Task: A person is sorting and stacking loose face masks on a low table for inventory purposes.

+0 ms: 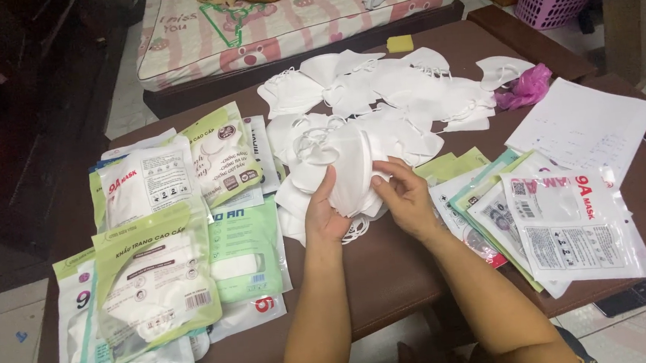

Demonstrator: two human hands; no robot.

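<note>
The person is gathering a small stack of white face masks [349, 176] over the middle of the brown counter [389, 264]: the left hand [324, 213] is cupping the stack from below with its fingers curled around the near edge, while the right hand [403, 191] is pinching the stack's right edge between thumb and fingertips. The step in hand looks like squaring up the folded masks into one bundle; the next move probably calls for keeping the ear loops tucked in and the edges level so nothing slips. Beyond the hands a loose heap of masks [400, 93] is lying, too overlapped to count exactly, likely more than ten. On the left, filled packets [155, 276] are overlapping, about eight; on the right, flat empty packets [561, 225], about five, one sheet of paper [584, 125], one pink bag [525, 88], one yellow sponge [400, 43], one dark phone [634, 296]
</note>
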